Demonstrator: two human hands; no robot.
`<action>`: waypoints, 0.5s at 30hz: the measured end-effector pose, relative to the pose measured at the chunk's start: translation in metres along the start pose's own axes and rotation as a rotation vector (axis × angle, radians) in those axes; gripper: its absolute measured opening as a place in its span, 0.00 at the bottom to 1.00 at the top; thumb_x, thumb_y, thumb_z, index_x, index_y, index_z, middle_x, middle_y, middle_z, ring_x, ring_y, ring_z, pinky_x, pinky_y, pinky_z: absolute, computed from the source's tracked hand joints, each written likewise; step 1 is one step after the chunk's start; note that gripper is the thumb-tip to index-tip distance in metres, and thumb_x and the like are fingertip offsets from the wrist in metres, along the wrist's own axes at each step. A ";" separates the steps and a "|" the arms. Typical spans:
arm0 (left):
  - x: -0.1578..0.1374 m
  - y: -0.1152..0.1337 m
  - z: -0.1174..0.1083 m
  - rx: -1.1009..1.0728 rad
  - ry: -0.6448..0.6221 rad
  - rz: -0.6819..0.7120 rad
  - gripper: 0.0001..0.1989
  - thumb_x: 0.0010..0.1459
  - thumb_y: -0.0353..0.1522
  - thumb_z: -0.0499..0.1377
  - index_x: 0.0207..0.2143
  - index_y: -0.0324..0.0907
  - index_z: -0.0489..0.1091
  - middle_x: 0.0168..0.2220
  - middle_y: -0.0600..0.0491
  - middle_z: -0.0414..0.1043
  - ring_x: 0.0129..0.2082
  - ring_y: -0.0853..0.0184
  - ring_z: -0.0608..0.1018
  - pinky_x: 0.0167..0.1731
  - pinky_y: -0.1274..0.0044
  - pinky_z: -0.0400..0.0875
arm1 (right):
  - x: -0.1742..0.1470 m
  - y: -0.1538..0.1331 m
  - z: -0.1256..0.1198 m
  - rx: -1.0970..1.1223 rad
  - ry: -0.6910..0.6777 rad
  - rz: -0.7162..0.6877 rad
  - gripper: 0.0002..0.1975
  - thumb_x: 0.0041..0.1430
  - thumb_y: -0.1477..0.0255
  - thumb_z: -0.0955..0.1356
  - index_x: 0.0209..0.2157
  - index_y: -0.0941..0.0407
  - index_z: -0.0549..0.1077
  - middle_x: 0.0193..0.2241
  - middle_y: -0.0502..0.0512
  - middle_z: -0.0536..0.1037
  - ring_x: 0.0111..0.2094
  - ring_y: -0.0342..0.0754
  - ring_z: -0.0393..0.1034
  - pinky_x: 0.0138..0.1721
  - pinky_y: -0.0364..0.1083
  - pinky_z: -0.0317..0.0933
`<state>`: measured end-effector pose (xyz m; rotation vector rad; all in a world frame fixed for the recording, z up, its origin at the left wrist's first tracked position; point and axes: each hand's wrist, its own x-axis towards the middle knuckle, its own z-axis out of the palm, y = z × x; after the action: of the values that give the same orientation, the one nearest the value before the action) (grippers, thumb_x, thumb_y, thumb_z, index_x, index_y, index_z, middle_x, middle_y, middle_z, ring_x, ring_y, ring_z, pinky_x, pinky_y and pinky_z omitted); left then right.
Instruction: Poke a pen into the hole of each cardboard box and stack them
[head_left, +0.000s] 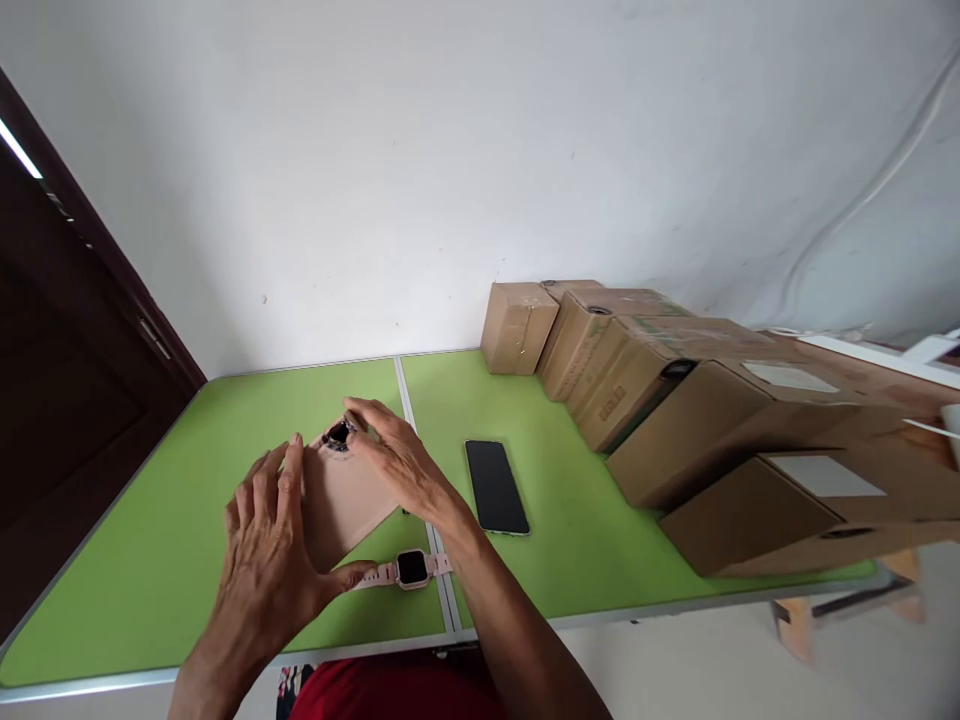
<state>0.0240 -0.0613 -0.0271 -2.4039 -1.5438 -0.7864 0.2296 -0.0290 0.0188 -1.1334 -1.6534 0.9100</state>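
A small pink box (pixel 346 500) rests on the green folding table (pixel 195 520). My left hand (pixel 271 545) cups its near left side, thumb under the front edge. My right hand (pixel 396 457) presses on its far right corner, fingertips by a small dark item (pixel 338 435) at the box's top. A pink smartwatch (pixel 411 569) with a dark square face lies flat just in front of the box, close to my right wrist.
A black phone (pixel 496 486) lies face up right of my hands. A row of brown cardboard boxes (pixel 675 400) runs along the table's right side to the wall. A dark door (pixel 67 380) stands at left. The table's near edge (pixel 315 662) is close to me.
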 end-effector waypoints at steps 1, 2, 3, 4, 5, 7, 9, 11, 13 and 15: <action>-0.001 0.002 0.003 0.036 0.006 0.034 0.68 0.50 0.47 0.75 0.81 0.41 0.38 0.70 0.30 0.62 0.66 0.34 0.69 0.58 0.45 0.72 | 0.000 0.003 -0.004 0.013 0.011 0.004 0.27 0.74 0.63 0.62 0.69 0.53 0.71 0.73 0.60 0.70 0.75 0.58 0.61 0.75 0.61 0.56; 0.000 0.002 0.006 0.052 0.007 0.048 0.68 0.49 0.40 0.75 0.81 0.43 0.35 0.69 0.31 0.63 0.64 0.35 0.69 0.56 0.47 0.74 | -0.002 0.006 -0.009 0.039 0.012 0.013 0.27 0.74 0.61 0.63 0.70 0.51 0.71 0.74 0.59 0.69 0.75 0.58 0.62 0.74 0.60 0.57; 0.001 0.002 0.008 0.052 0.009 0.042 0.68 0.49 0.35 0.74 0.81 0.44 0.34 0.67 0.33 0.64 0.63 0.37 0.70 0.55 0.50 0.75 | -0.006 0.011 -0.014 0.069 0.011 0.028 0.29 0.74 0.58 0.63 0.71 0.50 0.69 0.75 0.58 0.67 0.74 0.59 0.62 0.73 0.61 0.59; 0.003 0.001 0.009 0.040 0.012 0.028 0.68 0.48 0.33 0.74 0.81 0.44 0.34 0.66 0.34 0.65 0.61 0.39 0.71 0.53 0.52 0.77 | -0.012 0.016 -0.020 0.089 0.016 0.052 0.32 0.74 0.53 0.64 0.73 0.49 0.66 0.77 0.59 0.64 0.74 0.60 0.63 0.71 0.62 0.62; 0.004 0.000 0.010 0.024 0.017 0.008 0.68 0.48 0.33 0.73 0.81 0.43 0.34 0.64 0.34 0.65 0.59 0.40 0.71 0.51 0.54 0.78 | -0.020 0.023 -0.027 0.079 0.041 0.088 0.36 0.73 0.49 0.64 0.76 0.48 0.62 0.78 0.60 0.60 0.74 0.62 0.63 0.69 0.63 0.64; 0.006 -0.004 0.011 0.002 0.037 -0.031 0.66 0.51 0.36 0.73 0.81 0.42 0.35 0.63 0.34 0.65 0.57 0.41 0.71 0.49 0.53 0.78 | -0.041 0.041 -0.043 -0.109 0.152 0.214 0.43 0.72 0.44 0.64 0.79 0.50 0.55 0.80 0.63 0.55 0.74 0.64 0.61 0.67 0.64 0.66; 0.004 -0.007 0.013 -0.008 0.052 -0.035 0.63 0.55 0.40 0.71 0.81 0.40 0.35 0.63 0.34 0.64 0.57 0.41 0.70 0.51 0.51 0.78 | -0.065 0.061 -0.059 -0.516 0.282 0.429 0.42 0.73 0.47 0.66 0.77 0.57 0.58 0.76 0.71 0.62 0.74 0.66 0.59 0.68 0.63 0.64; 0.001 -0.008 0.014 -0.017 0.059 -0.044 0.62 0.56 0.40 0.70 0.81 0.40 0.36 0.63 0.33 0.63 0.57 0.41 0.69 0.53 0.49 0.77 | -0.084 0.080 -0.069 -0.808 0.318 0.654 0.36 0.71 0.53 0.69 0.68 0.65 0.69 0.66 0.79 0.71 0.71 0.72 0.62 0.65 0.66 0.64; -0.001 -0.005 0.017 -0.021 0.060 -0.062 0.61 0.55 0.40 0.70 0.81 0.39 0.37 0.63 0.33 0.62 0.57 0.40 0.68 0.54 0.49 0.76 | -0.097 0.098 -0.071 -0.901 0.315 0.794 0.31 0.69 0.57 0.72 0.60 0.69 0.75 0.59 0.84 0.74 0.66 0.78 0.65 0.59 0.68 0.67; -0.002 -0.002 0.018 -0.019 0.058 -0.076 0.61 0.55 0.39 0.70 0.81 0.39 0.38 0.63 0.33 0.62 0.58 0.41 0.68 0.55 0.49 0.76 | -0.101 0.112 -0.066 -0.917 0.312 0.844 0.31 0.67 0.56 0.73 0.56 0.70 0.76 0.56 0.84 0.75 0.64 0.79 0.68 0.56 0.67 0.68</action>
<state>0.0276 -0.0546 -0.0440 -2.3261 -1.6207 -0.8816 0.3401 -0.0853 -0.0895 -2.5681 -1.3081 0.3517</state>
